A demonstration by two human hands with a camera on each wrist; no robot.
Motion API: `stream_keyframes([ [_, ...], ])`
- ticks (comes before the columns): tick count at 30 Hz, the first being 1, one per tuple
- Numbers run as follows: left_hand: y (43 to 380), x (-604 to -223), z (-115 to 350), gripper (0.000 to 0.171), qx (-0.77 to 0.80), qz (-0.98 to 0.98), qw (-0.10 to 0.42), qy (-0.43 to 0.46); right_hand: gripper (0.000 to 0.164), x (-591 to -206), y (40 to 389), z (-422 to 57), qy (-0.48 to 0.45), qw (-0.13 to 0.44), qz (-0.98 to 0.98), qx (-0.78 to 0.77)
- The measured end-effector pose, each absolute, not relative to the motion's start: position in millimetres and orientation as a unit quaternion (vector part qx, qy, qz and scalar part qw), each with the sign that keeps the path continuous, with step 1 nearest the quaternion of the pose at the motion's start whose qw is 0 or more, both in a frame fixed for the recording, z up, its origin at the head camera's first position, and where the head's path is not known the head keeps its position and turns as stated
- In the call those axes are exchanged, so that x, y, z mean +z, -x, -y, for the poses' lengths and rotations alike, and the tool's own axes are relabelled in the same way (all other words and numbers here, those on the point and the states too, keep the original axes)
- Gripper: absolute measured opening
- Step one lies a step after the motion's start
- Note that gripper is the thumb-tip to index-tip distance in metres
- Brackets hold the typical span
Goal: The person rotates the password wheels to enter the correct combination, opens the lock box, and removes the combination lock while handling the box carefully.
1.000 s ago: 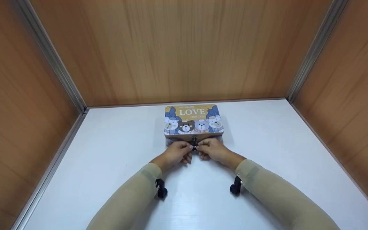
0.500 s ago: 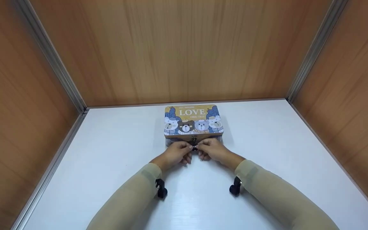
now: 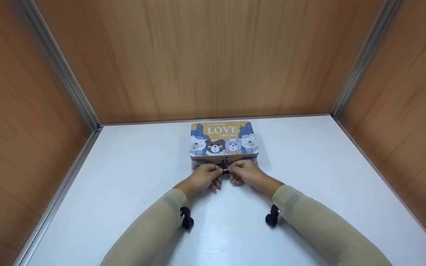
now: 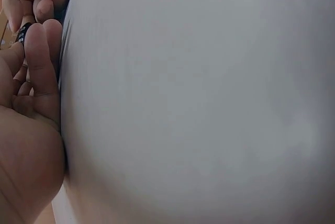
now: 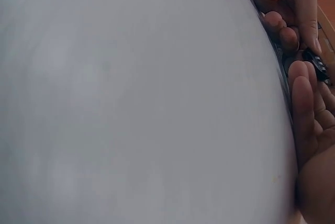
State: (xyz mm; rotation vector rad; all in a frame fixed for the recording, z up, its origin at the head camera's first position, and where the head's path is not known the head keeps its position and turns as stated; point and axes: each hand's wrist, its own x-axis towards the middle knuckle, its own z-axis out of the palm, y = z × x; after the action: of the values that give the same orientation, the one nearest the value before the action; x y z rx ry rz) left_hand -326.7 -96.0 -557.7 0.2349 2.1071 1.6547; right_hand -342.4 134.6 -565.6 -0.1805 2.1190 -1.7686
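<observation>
A lidded box (image 3: 224, 139) with printed bears and the word LOVE stands closed on the white table. At its front clasp hangs a small black combination padlock (image 3: 225, 171), its dials visible in the right wrist view (image 5: 317, 66). From the left side, my left hand (image 3: 203, 176) pinches the padlock between thumb and fingers. My right hand (image 3: 249, 173) pinches it from the opposite side, thumb at the dials. In the left wrist view, the padlock (image 4: 22, 33) shows between both hands' fingertips. The fingers partly cover the lock body, and the digits are too small to read.
Wood-grain panels (image 3: 213, 59) with metal corner strips enclose the white table (image 3: 139, 155) at the back and both sides. The box sits near the back edge. A small black camera (image 3: 187, 218) hangs from each sleeve, over the tabletop.
Almost nothing moves. Both hands keep their grip on the padlock, and the right forearm shifts only very slightly. The box stays in place.
</observation>
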Motion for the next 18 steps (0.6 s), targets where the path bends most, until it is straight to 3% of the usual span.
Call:
stream_keyframes([
  [7, 326.6, -557.3, 95.6, 0.028, 0.603, -0.760, 0.229, -0.081, 0.014, -566.3, 342.7, -134.6, 0.069, 0.184, -0.762, -0.617],
  [18, 327.9, -559.6, 94.9, 0.028, 0.604, -0.760, 0.224, -0.086, 0.019, -568.4, 342.5, -132.5, 0.089, 0.172, -0.780, -0.595],
])
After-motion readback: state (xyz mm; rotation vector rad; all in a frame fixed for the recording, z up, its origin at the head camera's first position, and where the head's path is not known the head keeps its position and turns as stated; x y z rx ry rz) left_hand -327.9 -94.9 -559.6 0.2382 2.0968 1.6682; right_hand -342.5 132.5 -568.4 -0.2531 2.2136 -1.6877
